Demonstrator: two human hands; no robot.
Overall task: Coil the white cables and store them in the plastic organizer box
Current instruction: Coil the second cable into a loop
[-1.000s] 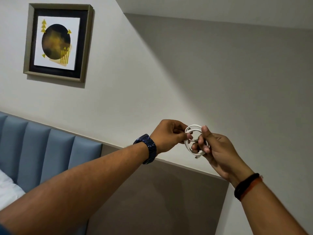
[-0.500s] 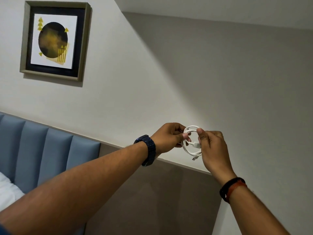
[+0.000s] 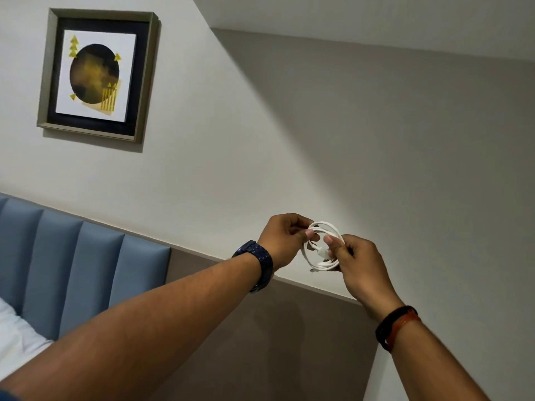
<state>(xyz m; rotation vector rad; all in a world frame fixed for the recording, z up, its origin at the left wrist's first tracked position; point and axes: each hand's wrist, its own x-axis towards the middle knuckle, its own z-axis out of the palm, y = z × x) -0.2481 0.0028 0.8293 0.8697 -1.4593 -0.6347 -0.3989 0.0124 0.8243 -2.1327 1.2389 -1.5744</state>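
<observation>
left hand (image 3: 282,237) is pinching white cable coil (image 3: 322,246) top | right hand (image 3: 357,261) is pinching loose plug end, nearer side

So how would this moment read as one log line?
step: coiling | left hand: holds cable | right hand: holds cable | box: not in view

Both forearms are bare, with no sleeve reaching the wrists. The left wrist carries a dark blue wristwatch (image 3: 258,263) on a chunky, glossy link band. The right wrist wears a black band (image 3: 391,323) with a thinner reddish-orange band (image 3: 403,327) lying right against it.
</observation>
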